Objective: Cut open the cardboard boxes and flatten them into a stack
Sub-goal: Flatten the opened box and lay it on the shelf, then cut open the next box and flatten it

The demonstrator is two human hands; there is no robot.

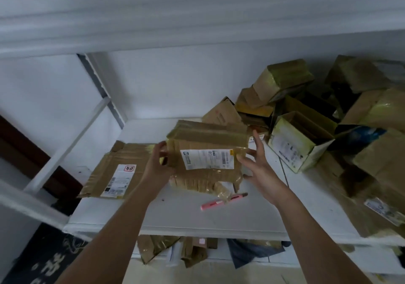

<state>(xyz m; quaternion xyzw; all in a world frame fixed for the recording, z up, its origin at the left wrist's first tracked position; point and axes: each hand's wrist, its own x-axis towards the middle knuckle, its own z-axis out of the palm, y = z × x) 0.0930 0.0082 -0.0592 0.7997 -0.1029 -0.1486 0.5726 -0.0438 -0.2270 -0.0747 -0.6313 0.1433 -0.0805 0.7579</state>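
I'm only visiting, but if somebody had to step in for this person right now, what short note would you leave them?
Left hand grips the left end of the taped box; right hand is open at its right end, fingers straight.
The pink cutter lies on the white shelf in front of the box.
Done: one flattened box lies at left.
Left: cut and flatten this box, then the pile of boxes at right.

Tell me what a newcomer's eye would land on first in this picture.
First, the taped cardboard box at the centre of the white shelf, with the left hand gripping its left end and the right hand open at its right end. Next, the pink box cutter lying on the shelf just in front of it. Then the heap of unopened and half-open boxes on the right, and the flattened carton on the left.
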